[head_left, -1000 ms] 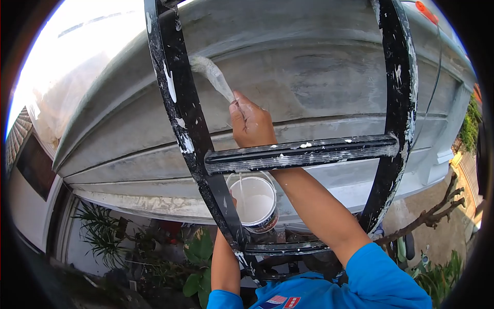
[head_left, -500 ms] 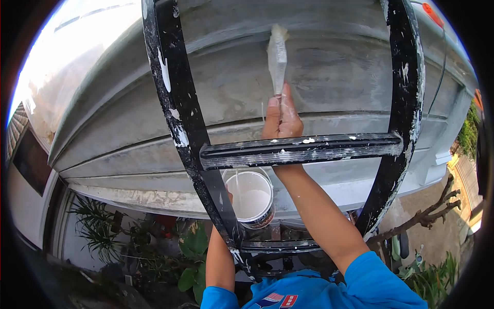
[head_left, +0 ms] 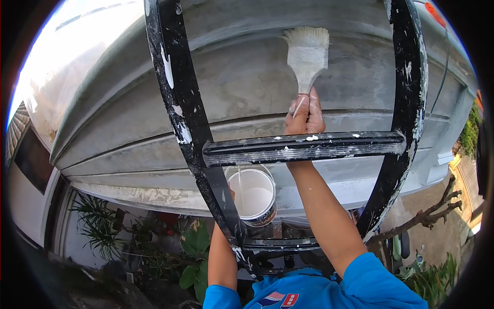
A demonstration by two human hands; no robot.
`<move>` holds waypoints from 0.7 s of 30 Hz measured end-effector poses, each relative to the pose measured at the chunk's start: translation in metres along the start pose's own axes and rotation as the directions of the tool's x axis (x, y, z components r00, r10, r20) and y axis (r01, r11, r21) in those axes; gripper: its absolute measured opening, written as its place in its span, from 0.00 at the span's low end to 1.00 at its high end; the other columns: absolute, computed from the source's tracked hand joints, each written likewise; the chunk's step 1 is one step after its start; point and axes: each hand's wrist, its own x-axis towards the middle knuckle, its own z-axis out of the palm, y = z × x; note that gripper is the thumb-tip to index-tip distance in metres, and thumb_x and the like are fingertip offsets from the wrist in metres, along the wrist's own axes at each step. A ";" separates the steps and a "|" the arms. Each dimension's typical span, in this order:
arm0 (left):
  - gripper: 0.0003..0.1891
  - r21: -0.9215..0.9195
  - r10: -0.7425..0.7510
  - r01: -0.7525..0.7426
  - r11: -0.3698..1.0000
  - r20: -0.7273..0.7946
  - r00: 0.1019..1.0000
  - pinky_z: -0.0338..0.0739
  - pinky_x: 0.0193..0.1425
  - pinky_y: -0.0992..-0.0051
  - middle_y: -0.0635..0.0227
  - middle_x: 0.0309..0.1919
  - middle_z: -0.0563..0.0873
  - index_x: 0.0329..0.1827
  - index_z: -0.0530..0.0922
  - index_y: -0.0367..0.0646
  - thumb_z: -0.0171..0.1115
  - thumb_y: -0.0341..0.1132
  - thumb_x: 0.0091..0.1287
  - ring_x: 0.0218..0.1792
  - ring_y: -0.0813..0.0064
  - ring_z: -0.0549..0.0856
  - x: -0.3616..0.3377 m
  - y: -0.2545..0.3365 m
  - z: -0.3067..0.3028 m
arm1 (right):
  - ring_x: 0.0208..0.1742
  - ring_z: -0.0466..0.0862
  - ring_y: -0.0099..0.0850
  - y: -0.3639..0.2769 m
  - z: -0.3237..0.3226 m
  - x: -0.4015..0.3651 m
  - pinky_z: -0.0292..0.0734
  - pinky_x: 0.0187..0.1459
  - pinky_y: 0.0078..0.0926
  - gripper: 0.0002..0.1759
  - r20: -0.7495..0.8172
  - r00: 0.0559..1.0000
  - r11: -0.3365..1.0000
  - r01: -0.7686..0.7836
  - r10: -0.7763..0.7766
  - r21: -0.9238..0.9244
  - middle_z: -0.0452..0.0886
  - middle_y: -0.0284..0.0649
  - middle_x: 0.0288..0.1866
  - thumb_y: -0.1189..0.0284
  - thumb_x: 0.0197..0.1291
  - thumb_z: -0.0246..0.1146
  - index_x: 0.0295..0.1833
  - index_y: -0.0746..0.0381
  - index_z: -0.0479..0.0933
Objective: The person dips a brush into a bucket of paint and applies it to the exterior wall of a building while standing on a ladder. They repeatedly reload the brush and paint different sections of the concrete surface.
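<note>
My right hand (head_left: 307, 114) is wrapped round the handle of a wide paint brush (head_left: 307, 56), whose white-coated bristles point up against the grey wall (head_left: 242, 77). White smears mark the fingers. Below and to the left, a white bucket (head_left: 252, 198) with pale liquid inside hangs or rests beside the ladder rail. My left hand (head_left: 231, 189) is at the bucket's left rim, mostly hidden behind the rail, so its fingers cannot be made out.
A black, paint-spattered ladder (head_left: 303, 146) stands between me and the wall, its rung crossing over my right wrist. Green plants (head_left: 195, 257) lie below left. A bare branch (head_left: 424, 216) reaches in at the lower right. An orange object (head_left: 435, 14) with a cable is top right.
My right hand has moved to the right and slightly down. The brush has turned from edge-on to showing its broad face. The view has shifted slightly.
</note>
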 end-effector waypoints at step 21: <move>0.07 0.100 -0.044 0.038 0.994 0.060 0.997 0.71 0.25 0.57 0.49 0.19 0.79 0.36 0.74 0.38 0.55 0.34 0.65 0.22 0.47 0.81 0.004 0.006 -0.008 | 0.16 0.60 0.13 -0.022 0.015 -0.003 0.54 0.16 0.12 0.16 0.078 0.949 0.905 -0.315 0.306 0.286 0.69 0.27 0.25 0.64 0.71 0.50 0.56 0.62 0.71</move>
